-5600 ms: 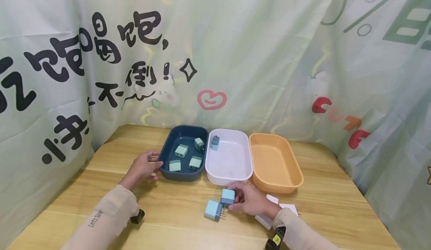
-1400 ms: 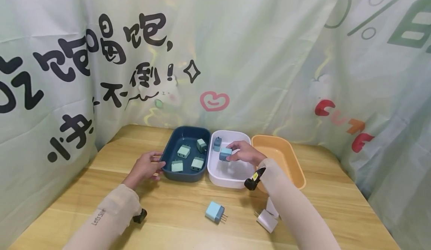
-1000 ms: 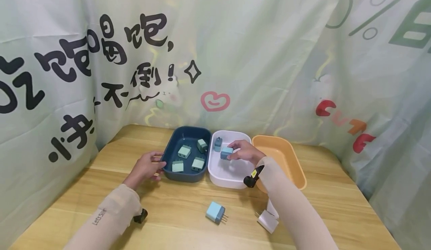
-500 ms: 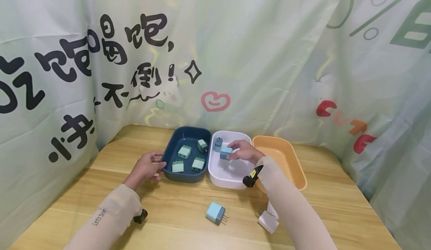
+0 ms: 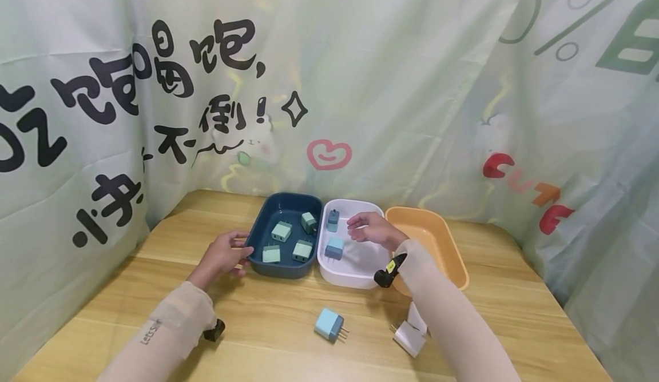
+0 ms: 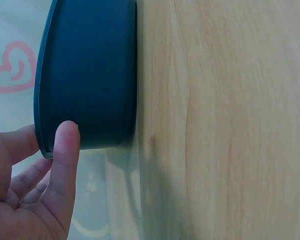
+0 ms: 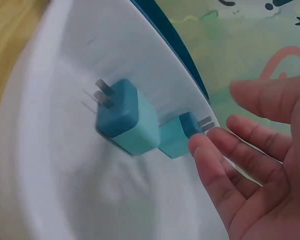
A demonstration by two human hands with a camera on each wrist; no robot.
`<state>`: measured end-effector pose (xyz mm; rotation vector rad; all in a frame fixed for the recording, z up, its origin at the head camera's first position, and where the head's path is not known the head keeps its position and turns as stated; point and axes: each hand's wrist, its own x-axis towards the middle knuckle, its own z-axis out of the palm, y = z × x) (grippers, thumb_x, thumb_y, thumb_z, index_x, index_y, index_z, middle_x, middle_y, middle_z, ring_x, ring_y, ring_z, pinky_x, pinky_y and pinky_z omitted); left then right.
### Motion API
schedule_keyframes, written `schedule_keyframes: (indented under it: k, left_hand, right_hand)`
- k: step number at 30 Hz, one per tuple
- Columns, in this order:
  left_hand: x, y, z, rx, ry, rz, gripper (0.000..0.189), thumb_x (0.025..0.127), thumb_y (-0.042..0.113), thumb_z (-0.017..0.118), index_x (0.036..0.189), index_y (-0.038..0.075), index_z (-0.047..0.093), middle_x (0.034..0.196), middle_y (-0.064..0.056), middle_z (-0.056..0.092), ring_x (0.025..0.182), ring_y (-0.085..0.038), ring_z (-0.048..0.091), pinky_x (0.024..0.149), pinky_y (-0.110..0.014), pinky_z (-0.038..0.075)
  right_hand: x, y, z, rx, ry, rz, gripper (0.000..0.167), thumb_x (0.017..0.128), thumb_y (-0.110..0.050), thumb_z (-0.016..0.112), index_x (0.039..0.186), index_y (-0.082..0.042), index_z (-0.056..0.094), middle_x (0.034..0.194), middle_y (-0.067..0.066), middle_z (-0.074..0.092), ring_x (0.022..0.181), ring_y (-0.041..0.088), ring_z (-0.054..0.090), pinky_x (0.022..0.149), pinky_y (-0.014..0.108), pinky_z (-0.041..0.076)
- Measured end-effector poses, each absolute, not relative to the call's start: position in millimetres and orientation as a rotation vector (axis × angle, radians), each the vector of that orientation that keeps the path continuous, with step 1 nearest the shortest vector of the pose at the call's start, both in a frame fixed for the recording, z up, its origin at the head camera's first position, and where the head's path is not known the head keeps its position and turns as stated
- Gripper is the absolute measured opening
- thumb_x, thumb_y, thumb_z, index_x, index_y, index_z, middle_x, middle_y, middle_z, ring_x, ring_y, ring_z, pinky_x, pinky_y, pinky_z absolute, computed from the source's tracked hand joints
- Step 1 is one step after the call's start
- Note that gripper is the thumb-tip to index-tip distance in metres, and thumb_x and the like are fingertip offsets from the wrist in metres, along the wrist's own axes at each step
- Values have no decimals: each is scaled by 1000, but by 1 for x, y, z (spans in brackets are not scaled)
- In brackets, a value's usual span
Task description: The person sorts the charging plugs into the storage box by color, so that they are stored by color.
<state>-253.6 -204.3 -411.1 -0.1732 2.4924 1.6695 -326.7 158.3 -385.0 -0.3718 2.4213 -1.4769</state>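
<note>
Over the white bin (image 5: 355,278) in the head view is my right hand (image 5: 377,230), its fingers apart and nothing between them. A light-blue charger (image 5: 334,247) lies in that bin just left of my fingers, its prongs toward the front. Another blue charger (image 5: 333,220) stands farther back by the left wall; the right wrist view shows both, the nearer charger (image 7: 130,117) and the farther charger (image 7: 177,135). My left hand (image 5: 222,254) touches the near left corner of the navy bin (image 5: 278,270) with relaxed fingers, one along its outer wall (image 6: 90,75).
Several pale-green chargers (image 5: 281,231) lie in the navy bin. An orange bin (image 5: 455,256) stands right of the white bin, partly behind my right forearm. On the table in front lie a light-blue charger (image 5: 329,324) and white chargers (image 5: 409,338), one partly hidden by my sleeve.
My right hand carried a blue charger from the table into the white bin and has let it go; its fingers have spread. My left hand has stayed at the navy bin.
</note>
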Motion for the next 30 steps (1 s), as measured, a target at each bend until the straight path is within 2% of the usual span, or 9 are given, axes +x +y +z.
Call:
schedule_keyframes:
  k: [5, 10, 14, 20, 30]
  left_hand:
    - [-254, -204, -412, -167, 2493, 1672, 48, 95, 4, 60, 141, 3, 44, 132, -27, 49, 78, -25, 65, 58, -36, 58]
    - [-254, -205, -412, -168, 2489, 1675, 48, 95, 4, 60, 140, 2, 44, 131, -27, 50, 78, -25, 65, 58, -36, 58]
    - [-253, -205, -411, -172, 2485, 1670, 48, 95, 4, 60, 140, 3, 44, 131, -27, 50, 78, -26, 65, 58, -36, 58]
    - [-252, -205, -411, -172, 2483, 1670, 48, 95, 4, 60, 141, 2, 43, 131, -27, 49, 78, -26, 64, 58, -36, 58]
    - [-254, -204, -412, -176, 2479, 1677, 48, 95, 4, 60, 140, 2, 43, 131, -28, 50, 77, -25, 64, 58, -36, 58]
  right_hand:
    - [-318, 162, -382, -415, 2321, -1538, 34, 95, -1, 54, 125, 15, 49, 124, 31, 54, 100, 37, 63, 87, 38, 54]
    - [-307, 166, -381, -476, 2222, -1593, 34, 101, -4, 42, 126, 18, 45, 127, 35, 50, 103, 44, 60, 90, 43, 53]
    - [-294, 168, -379, -488, 2163, -1625, 37, 102, -6, 36, 127, 19, 45, 125, 37, 50, 99, 40, 62, 91, 46, 52]
    - [-278, 168, -380, -508, 2119, -1682, 38, 103, -9, 31, 125, 18, 45, 123, 37, 51, 89, 25, 65, 87, 42, 54]
    - [-253, 166, -380, -631, 2106, -1674, 37, 104, -9, 35, 124, 20, 45, 117, 33, 55, 89, 25, 65, 86, 41, 55]
